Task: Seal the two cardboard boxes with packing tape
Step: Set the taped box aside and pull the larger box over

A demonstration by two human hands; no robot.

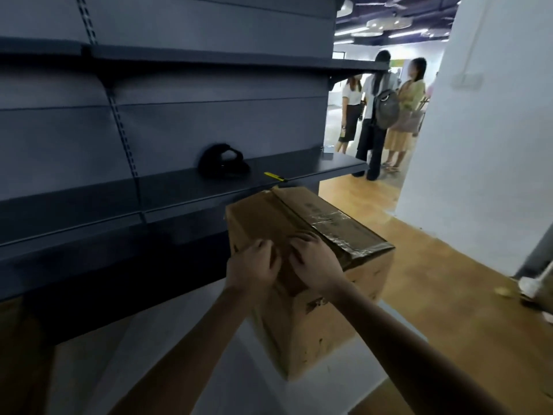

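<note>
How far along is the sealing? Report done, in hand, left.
Done: shiny tape already runs along the top seam of the cardboard box. In hand: the left hand and right hand press on its near top edge. Left: only this one box shows, so the second can't be judged; a black tool, likely the dispenser, sits on the shelf.

Left hand (253, 266) close beside right hand (315, 262)
</note>
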